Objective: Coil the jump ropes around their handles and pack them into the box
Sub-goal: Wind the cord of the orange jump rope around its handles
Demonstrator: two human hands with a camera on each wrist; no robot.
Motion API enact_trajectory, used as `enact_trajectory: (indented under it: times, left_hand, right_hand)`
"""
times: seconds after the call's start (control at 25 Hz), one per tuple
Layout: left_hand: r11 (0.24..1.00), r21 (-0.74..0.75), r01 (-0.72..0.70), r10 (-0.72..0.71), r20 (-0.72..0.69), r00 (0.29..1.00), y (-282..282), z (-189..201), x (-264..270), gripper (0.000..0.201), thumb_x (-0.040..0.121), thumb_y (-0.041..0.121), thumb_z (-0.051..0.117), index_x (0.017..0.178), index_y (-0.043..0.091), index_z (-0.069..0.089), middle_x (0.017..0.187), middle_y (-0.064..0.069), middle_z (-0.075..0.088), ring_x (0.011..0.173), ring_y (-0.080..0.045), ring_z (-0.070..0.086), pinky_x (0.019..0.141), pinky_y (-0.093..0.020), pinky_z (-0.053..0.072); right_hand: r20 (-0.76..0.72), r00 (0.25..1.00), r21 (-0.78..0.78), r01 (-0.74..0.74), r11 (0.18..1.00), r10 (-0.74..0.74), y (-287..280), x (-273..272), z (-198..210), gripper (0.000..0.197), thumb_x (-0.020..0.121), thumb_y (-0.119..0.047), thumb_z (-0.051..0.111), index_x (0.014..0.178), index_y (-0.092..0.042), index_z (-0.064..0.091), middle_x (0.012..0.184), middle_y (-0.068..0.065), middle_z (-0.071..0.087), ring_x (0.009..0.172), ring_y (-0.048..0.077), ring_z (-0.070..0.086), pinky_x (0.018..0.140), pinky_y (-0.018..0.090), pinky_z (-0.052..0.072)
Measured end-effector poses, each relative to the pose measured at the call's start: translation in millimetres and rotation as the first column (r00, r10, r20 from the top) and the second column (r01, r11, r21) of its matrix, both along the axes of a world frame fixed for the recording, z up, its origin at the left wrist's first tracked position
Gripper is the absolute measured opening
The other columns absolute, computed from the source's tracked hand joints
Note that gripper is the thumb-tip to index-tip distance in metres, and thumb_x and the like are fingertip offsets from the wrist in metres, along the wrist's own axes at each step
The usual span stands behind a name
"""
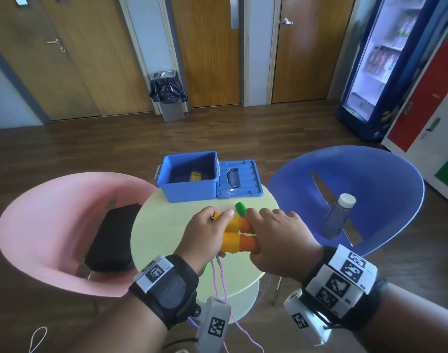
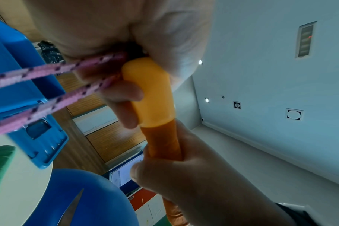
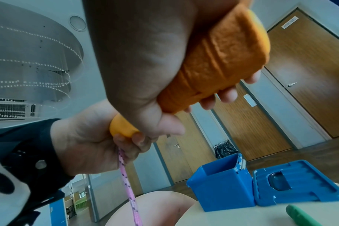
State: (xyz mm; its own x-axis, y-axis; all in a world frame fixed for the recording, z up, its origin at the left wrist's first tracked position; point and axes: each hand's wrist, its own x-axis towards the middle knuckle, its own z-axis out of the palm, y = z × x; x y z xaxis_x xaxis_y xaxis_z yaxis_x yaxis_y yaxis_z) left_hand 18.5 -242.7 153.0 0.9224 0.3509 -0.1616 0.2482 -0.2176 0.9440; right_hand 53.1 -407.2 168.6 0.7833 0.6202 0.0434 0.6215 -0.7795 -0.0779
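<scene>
With one coiled rope seemingly already in the open blue box (image 1: 190, 174) at the table's far side, the left hand (image 1: 202, 230) and right hand (image 1: 281, 233) both grip the orange handles (image 1: 239, 242) over the table's middle, their pink rope (image 1: 221, 281) hanging uncoiled, while a green handle (image 1: 240, 208) waits just beyond.

I see a round table (image 1: 151, 240) between a pink chair (image 1: 47, 225) and a blue chair (image 1: 370, 174); wooden doors (image 1: 205, 47) line the far wall.

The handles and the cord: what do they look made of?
Handles: the yellow ends look like smooth, slightly glossy plastic; the orange grip parts look like matte, ribbed foam or soft rubber, going by the fuzzy surface in the right wrist view. Cord: braided fibre, pink with dark flecks, its weave plainly visible.
</scene>
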Motion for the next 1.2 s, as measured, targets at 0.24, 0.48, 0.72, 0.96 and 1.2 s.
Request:
enact_trajectory:
  times: [0.24,0.48,0.72,0.96,1.2]
  left_hand:
    - [0.999,-0.044,-0.033,0.034,0.023,0.999,-0.3,0.7,0.6,0.031,0.092,0.038,0.062,0.074,0.013,0.055,0.074,-0.008,0.059,0.058,-0.028,0.062,0.047,-0.03,0.047]
    - [0.997,-0.074,-0.034,0.035,0.008,0.999,1.4,-2.1,0.5,0.032,0.09,0.041,0.063,0.071,0.017,0.054,0.072,-0.007,0.057,0.057,-0.028,0.061,0.047,-0.029,0.046]
    - [0.979,-0.198,0.043,-0.051,-0.033,0.998,3.1,-5.0,-4.3,0.033,0.097,0.047,0.053,0.091,0.016,0.064,0.078,-0.01,0.063,0.06,-0.029,0.063,0.047,-0.029,0.043]
    - [0.95,-0.265,0.167,-0.118,0.19,0.975,5.4,9.0,-14.3,0.042,0.107,0.028,0.035,0.077,0.009,0.057,0.056,0.0,0.022,0.059,-0.024,0.014,0.055,-0.035,0.013]
    - [0.966,-0.096,0.239,-0.217,0.193,0.957,-7.8,1.7,-7.6,0.047,0.088,0.058,0.049,0.082,0.013,0.061,0.067,-0.009,0.05,0.062,-0.022,0.044,0.06,-0.038,0.039]
  right_hand:
    - [0.047,0.999,0.074,0.015,0.997,-0.018,-2.9,1.3,0.0,0.034,0.068,-0.045,0.055,0.094,-0.025,0.044,0.085,-0.006,0.053,0.073,0.021,0.051,0.071,0.034,0.044]
    - [0.037,0.999,0.033,0.017,0.999,-0.019,-7.7,-1.8,-1.0,0.04,0.07,-0.052,0.055,0.098,-0.024,0.048,0.087,-0.006,0.054,0.075,0.021,0.054,0.073,0.036,0.047]
    - [-0.13,0.985,0.003,0.118,0.993,-0.117,-5.9,-2.2,5.9,0.023,0.079,-0.037,0.053,0.091,-0.027,0.036,0.082,-0.008,0.056,0.069,0.02,0.051,0.062,0.03,0.038]
    - [-0.877,0.441,0.471,0.718,0.513,0.189,-5.3,5.4,-1.6,0.031,0.06,-0.013,0.06,0.089,-0.01,0.048,0.063,0.006,0.043,0.047,0.019,0.039,0.047,0.026,0.034]
    - [-0.454,0.016,0.367,0.914,0.171,0.891,4.0,0.8,17.0,0.058,0.063,-0.013,0.058,0.121,-0.007,0.055,0.07,0.006,0.039,0.054,0.019,0.041,0.056,0.032,0.04]
